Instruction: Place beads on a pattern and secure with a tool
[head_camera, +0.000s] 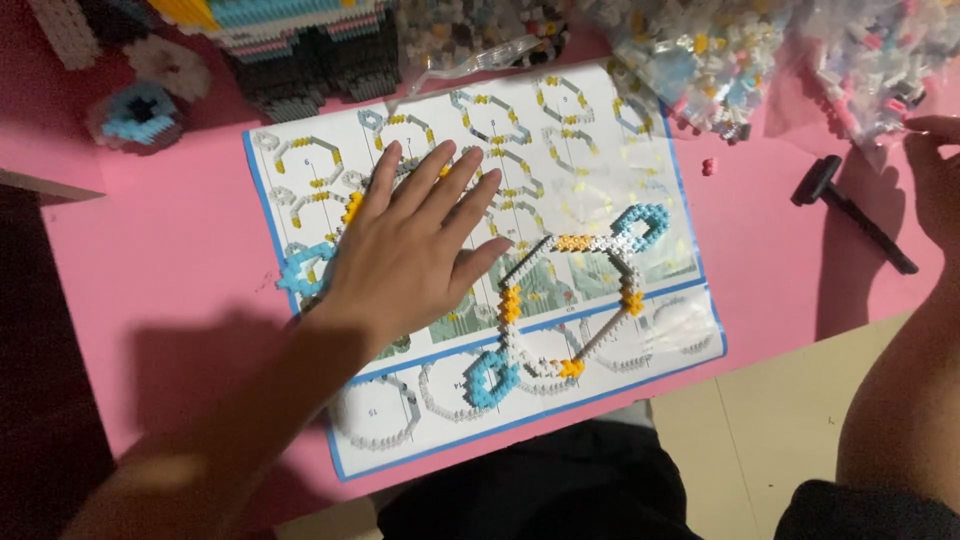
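The left hand is lying spread flat on the instruction sheet mid-frame, beside the brick ring model; the right hand, fingers curled, is touching the bag of bricks at upper right.

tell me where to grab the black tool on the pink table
Grip the black tool around its long thin handle, coming from above. It lies flat on the pink table with the head up-left, and the handle is bare, near the right hand.

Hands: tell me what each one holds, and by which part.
Neither holds anything. The left hand lies flat, fingers spread, on the instruction sheet. The right hand touches the bag of bricks at the frame edge, without a visible grip.
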